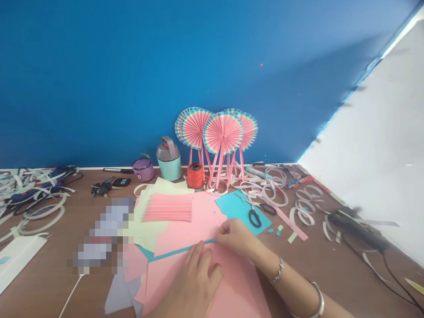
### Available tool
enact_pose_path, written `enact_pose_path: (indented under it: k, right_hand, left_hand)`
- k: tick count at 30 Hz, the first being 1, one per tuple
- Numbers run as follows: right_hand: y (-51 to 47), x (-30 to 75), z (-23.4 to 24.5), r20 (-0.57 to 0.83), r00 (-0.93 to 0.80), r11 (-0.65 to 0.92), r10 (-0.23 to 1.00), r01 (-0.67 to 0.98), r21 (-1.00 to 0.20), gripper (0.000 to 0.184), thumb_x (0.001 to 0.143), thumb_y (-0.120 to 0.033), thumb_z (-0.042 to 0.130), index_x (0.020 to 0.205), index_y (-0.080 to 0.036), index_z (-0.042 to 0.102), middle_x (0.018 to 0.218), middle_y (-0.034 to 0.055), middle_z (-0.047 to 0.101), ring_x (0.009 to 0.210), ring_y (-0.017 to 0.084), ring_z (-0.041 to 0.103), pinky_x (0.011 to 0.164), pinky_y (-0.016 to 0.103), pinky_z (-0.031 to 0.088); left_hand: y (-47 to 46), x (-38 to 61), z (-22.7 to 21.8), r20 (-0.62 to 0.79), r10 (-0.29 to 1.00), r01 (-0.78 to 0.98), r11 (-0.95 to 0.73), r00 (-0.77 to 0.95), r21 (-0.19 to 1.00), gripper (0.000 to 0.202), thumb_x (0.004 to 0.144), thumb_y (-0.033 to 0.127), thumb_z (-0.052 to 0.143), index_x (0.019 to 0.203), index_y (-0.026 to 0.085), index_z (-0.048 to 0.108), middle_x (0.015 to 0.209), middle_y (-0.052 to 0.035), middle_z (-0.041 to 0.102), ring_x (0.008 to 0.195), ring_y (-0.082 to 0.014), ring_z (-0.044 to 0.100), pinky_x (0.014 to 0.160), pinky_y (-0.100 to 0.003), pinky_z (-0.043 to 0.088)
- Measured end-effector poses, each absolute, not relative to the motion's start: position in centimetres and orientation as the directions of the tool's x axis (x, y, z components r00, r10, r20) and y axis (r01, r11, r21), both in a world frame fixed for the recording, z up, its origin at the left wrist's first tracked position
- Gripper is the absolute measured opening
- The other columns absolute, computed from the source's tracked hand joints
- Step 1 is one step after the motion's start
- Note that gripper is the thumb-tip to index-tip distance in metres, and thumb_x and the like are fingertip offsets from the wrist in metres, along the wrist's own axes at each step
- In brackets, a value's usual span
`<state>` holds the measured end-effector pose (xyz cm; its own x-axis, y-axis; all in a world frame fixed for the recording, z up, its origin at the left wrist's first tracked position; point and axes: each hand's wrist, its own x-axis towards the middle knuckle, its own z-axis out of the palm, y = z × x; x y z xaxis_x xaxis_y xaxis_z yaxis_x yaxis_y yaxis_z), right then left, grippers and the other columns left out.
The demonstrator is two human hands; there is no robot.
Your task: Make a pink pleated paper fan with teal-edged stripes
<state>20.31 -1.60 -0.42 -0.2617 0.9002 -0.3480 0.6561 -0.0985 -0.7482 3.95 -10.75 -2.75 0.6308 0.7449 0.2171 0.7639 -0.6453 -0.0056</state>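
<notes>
A narrow blue paper strip (179,252) runs along the top edge of a pink paper sheet (243,282) in front of me. My left hand (198,276) lies on the sheet with its fingers stretched out, fingertips at the strip. At the strip's right end, my right hand (236,238) is closed in a pinch on it. Beyond the strip, a pleated pink paper (168,208) rests on pale green sheets (141,232). Scissors (255,215) with dark handles lie on a blue sheet (240,207), just past my right hand.
Several pink pleated paper fans (223,134) stand against the blue wall. Near them are a red spool (195,176), a mint flask (169,161) and a purple container (143,169). Curled paper strips (274,190) litter the right side. A glue gun (357,227) lies far right.
</notes>
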Motion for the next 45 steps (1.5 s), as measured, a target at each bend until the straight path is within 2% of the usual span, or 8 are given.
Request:
enact_pose_path:
  k: [4,11,15,23,32,45]
  right_hand:
    - [-1.6,20.4,-0.6,-0.370,-0.271,-0.110,0.888,0.657,-0.746,0.010,0.059,-0.021,0.053,0.051,-0.015,0.049,0.049,-0.0052,0.034,0.051,0.008,0.031,0.044,0.020,0.024]
    - [-1.2,20.9,-0.4,-0.374,-0.317,-0.149,0.872,0.555,-0.818,0.020,0.063,-0.026,0.055,0.051,-0.017,0.042,0.048,-0.0070,0.028,0.049,0.007,0.023,0.043,0.021,0.017]
    - [-1.1,21.0,0.2,-0.357,-0.364,-0.140,0.860,0.505,-0.852,0.021,0.063,-0.025,0.055,0.051,-0.017,0.040,0.050,-0.0068,0.028,0.050,0.007,0.023,0.045,0.021,0.017]
    - [-1.1,20.7,0.0,-0.375,-0.419,-0.113,0.827,0.530,-0.840,0.029,0.064,-0.025,0.052,0.048,-0.019,0.028,0.049,-0.0079,0.018,0.050,0.006,0.015,0.044,0.023,0.010]
    - [-0.5,20.9,-0.1,-0.432,-0.421,-0.152,0.797,0.552,-0.820,0.022,0.062,-0.024,0.052,0.048,-0.018,0.036,0.047,-0.0080,0.023,0.048,0.006,0.018,0.043,0.023,0.011]
    - [-0.8,20.5,-0.3,-0.404,-0.362,-0.127,0.840,0.593,-0.795,0.021,0.060,-0.022,0.050,0.047,-0.019,0.033,0.047,-0.0075,0.019,0.048,0.006,0.018,0.042,0.023,0.012]
  left_hand:
    - [-10.7,3.9,-2.9,0.199,0.748,0.762,-0.647,0.633,0.008,0.019,0.081,0.022,0.053,0.099,0.018,0.056,0.113,-0.0130,0.057,0.119,-0.0310,0.044,0.097,-0.046,0.037]
    - [-10.7,3.9,-2.5,0.218,0.739,0.762,-0.647,0.638,-0.033,0.019,0.079,0.022,0.055,0.097,0.018,0.055,0.111,-0.0126,0.058,0.116,-0.0326,0.049,0.095,-0.045,0.041]
    - [-10.7,4.0,-2.4,0.194,0.733,0.753,-0.657,0.652,-0.044,0.020,0.078,0.024,0.056,0.097,0.017,0.055,0.111,-0.0139,0.058,0.115,-0.0340,0.050,0.095,-0.046,0.042]
    - [-10.7,4.0,-2.5,0.186,0.744,0.759,-0.651,0.642,-0.013,0.020,0.081,0.022,0.053,0.100,0.016,0.054,0.113,-0.0156,0.057,0.118,-0.0347,0.046,0.094,-0.047,0.041]
    - [-10.7,4.0,-2.2,0.163,0.747,0.758,-0.652,0.644,-0.008,0.018,0.083,0.022,0.052,0.099,0.016,0.055,0.113,-0.0153,0.057,0.119,-0.0334,0.045,0.097,-0.047,0.038]
    - [-10.8,3.9,-2.6,0.160,0.743,0.754,-0.657,0.649,-0.005,0.021,0.083,0.023,0.051,0.102,0.016,0.056,0.115,-0.0169,0.057,0.120,-0.0355,0.045,0.095,-0.047,0.039]
